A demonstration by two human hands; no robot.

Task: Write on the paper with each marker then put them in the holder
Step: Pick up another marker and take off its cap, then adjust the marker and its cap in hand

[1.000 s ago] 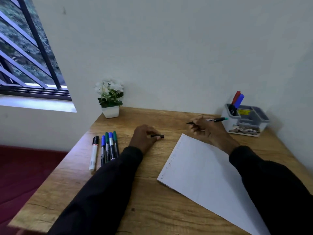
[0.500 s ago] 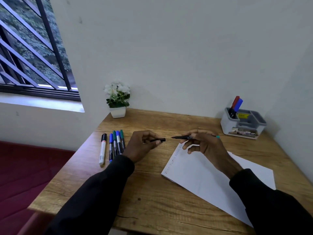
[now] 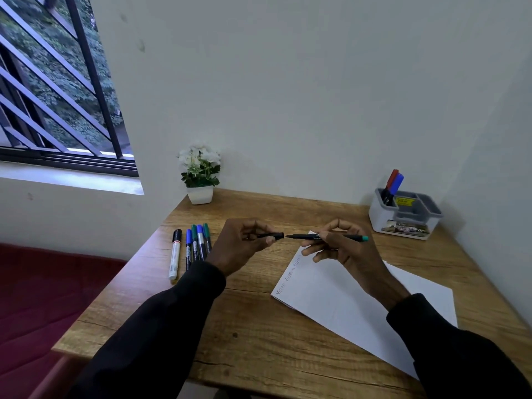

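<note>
Head view. Left hand [image 3: 241, 243] pinched the cap [image 3: 272, 235]; right hand [image 3: 342, 250] gripped the marker [image 3: 325, 237] (tip facing it). Alignment suggested recapping.

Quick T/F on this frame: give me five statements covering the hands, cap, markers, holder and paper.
1. The left hand pinches a black cap. True.
2. The cap is seated on the pen held by the right hand. False: a small gap separates the cap from the pen tip.
3. The holder is empty. False: a red marker and a blue marker stand in its left compartment.
4. Five markers lie on the table to the left of the left hand. True.
5. The paper is blank. False: writing runs along its left edge.
</note>
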